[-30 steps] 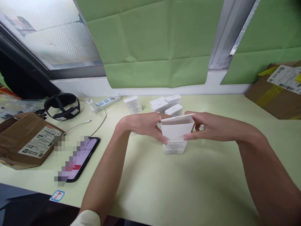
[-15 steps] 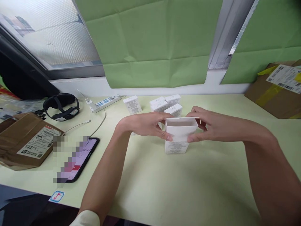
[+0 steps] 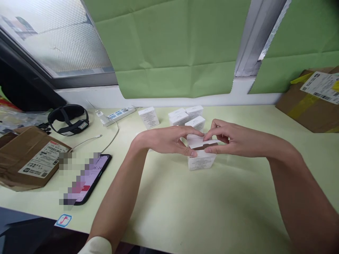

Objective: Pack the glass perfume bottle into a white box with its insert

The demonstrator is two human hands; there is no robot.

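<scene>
A small white carton (image 3: 201, 163) with fine print on its front stands on the table between my hands. Its top is partly open, and a dark gap shows beneath the raised white flap (image 3: 195, 141). My left hand (image 3: 177, 139) grips the carton's left side, thumb on the front edge and fingers over the back. From the right, my right hand (image 3: 221, 135) pinches the flap with its fingertips, its thumb on the upper front edge. Behind my hands several closed white cartons (image 3: 195, 122) stand grouped, and another carton (image 3: 149, 118) stands apart to their left.
On the left lie a brown cardboard box (image 3: 39, 158), a phone (image 3: 91, 180), a charging cable (image 3: 113, 137), a black headset (image 3: 69, 120) and a power strip (image 3: 119, 115). A taped cardboard box (image 3: 307, 102) sits at the back right. Green paper (image 3: 174, 49) covers the window.
The top flap has folded down over the carton's opening. My right fingers have moved left onto the flap, and my left fingers reach further across the back edge.
</scene>
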